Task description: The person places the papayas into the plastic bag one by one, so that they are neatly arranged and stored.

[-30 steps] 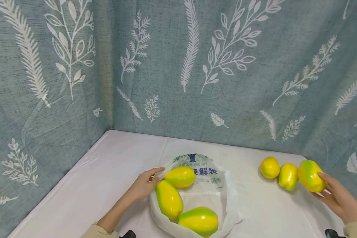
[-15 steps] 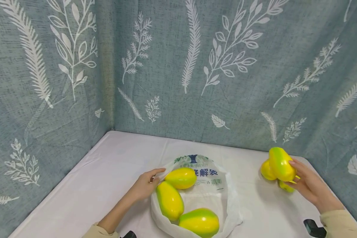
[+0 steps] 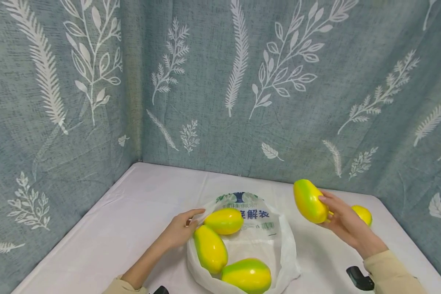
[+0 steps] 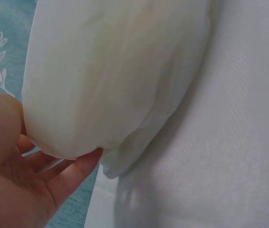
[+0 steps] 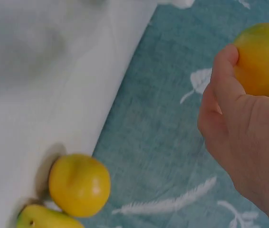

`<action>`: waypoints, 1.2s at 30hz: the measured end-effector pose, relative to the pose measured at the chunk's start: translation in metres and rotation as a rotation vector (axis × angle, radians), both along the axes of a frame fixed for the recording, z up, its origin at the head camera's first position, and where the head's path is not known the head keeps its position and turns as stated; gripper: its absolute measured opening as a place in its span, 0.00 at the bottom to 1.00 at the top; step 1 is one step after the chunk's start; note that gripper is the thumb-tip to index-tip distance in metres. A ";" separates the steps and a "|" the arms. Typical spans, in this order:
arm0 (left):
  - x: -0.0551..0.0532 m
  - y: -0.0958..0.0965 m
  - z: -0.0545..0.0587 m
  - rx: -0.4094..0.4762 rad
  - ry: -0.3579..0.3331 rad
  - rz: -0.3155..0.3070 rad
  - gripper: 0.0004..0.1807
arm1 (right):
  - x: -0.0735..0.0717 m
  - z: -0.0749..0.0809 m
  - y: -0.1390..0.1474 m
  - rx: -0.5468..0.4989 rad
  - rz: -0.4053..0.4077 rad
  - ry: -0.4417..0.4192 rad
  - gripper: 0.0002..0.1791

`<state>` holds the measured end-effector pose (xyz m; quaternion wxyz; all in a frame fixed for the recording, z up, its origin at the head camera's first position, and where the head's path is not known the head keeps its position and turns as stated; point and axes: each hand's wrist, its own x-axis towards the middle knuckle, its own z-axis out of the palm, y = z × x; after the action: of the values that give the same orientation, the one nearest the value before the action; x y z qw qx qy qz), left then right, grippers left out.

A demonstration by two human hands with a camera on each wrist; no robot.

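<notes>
My right hand [image 3: 347,224] grips a yellow-green papaya [image 3: 308,202] above the table, to the right of the white plastic bag [image 3: 288,241]. In the right wrist view, fingers wrap this fruit's side at the right edge. At the bag's left rim, my left hand [image 3: 180,228] pinches the thin plastic; the left wrist view shows its fingers [image 4: 77,171] beneath the bag's edge. Inside the wide-mouthed bag lie three more papayas: one at the back [image 3: 224,221], another papaya [image 3: 210,249] at the left and a third papaya [image 3: 247,275] in front.
Behind my right hand, a round yellow fruit [image 3: 363,214] shows on the white-covered table [image 3: 150,183]. A second, greener fruit [image 5: 46,217] lies beside it in the right wrist view. Blue-green curtains [image 3: 206,81] with white leaves border the table behind and at both sides.
My right hand has carried the papaya leftward from the far right, past the two fruits on the table, toward the bag. My left hand has stayed at the bag's rim.
</notes>
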<state>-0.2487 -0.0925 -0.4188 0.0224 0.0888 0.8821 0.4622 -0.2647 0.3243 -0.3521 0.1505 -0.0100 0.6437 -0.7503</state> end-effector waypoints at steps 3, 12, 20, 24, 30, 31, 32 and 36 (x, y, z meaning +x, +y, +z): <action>0.000 0.000 -0.001 -0.001 -0.001 -0.001 0.21 | 0.001 -0.002 -0.014 -0.009 0.032 -0.020 0.23; 0.001 -0.002 -0.001 0.010 0.009 -0.007 0.21 | 0.002 -0.010 -0.052 0.004 0.088 -0.043 0.35; 0.001 0.000 0.000 -0.005 0.009 0.001 0.21 | 0.008 -0.017 -0.078 0.028 0.100 -0.067 0.36; 0.002 0.000 0.001 -0.003 0.017 0.004 0.21 | 0.010 -0.020 -0.090 0.072 0.114 -0.073 0.37; 0.003 0.000 0.002 -0.003 0.014 0.006 0.20 | 0.012 -0.025 -0.105 0.138 0.102 -0.088 0.38; 0.003 0.001 0.002 -0.005 0.013 0.006 0.20 | 0.012 -0.027 -0.107 0.147 0.098 -0.091 0.37; 0.002 0.001 0.002 -0.006 0.011 0.006 0.21 | 0.012 -0.029 -0.108 0.154 0.095 -0.093 0.37; 0.002 0.001 0.001 -0.009 0.009 0.004 0.21 | 0.012 -0.037 -0.114 0.184 0.063 -0.102 0.38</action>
<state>-0.2466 -0.0916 -0.4175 0.0178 0.0892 0.8845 0.4576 -0.2524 0.2100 -0.3892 0.2070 0.0218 0.7006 -0.6825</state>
